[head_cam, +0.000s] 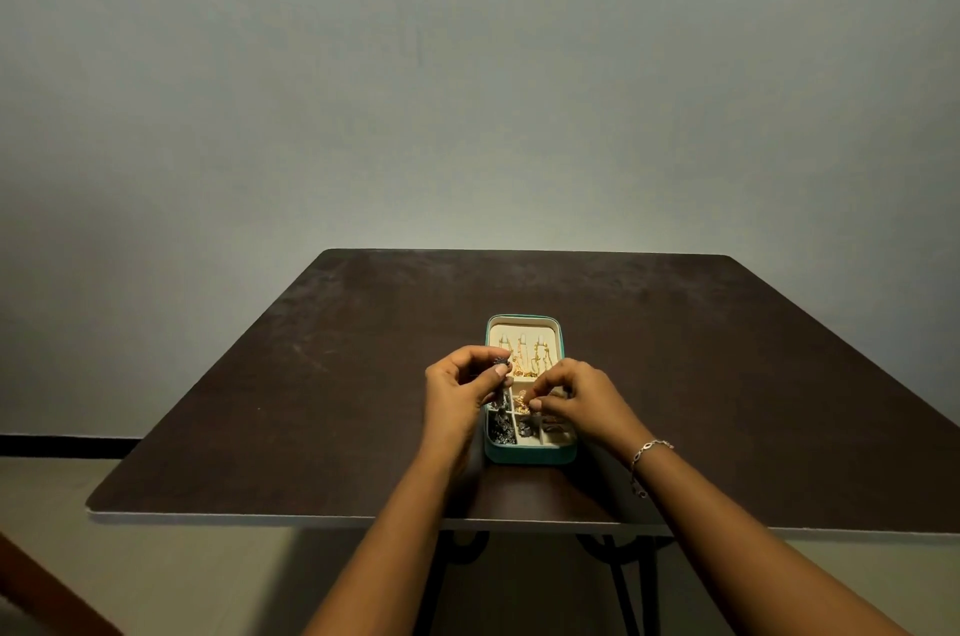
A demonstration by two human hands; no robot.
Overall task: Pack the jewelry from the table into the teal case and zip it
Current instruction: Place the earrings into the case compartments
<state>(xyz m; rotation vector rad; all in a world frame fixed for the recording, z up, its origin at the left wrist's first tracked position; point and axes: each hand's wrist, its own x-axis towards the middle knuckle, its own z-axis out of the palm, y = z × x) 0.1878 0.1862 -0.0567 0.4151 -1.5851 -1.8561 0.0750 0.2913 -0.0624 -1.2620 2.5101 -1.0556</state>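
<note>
Pinching a dark trinket [500,368], the left hand [460,383] hovers ready while the right hand [579,399] pinches a gold piece [523,402] over a compartment of the teal case [527,457], likely to seat it.

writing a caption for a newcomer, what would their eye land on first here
The open teal case at the middle of the dark table, with gold chains in its far half. Right over it both hands are busy: the left hand pinches a dark piece, the right hand a small gold piece.
</note>
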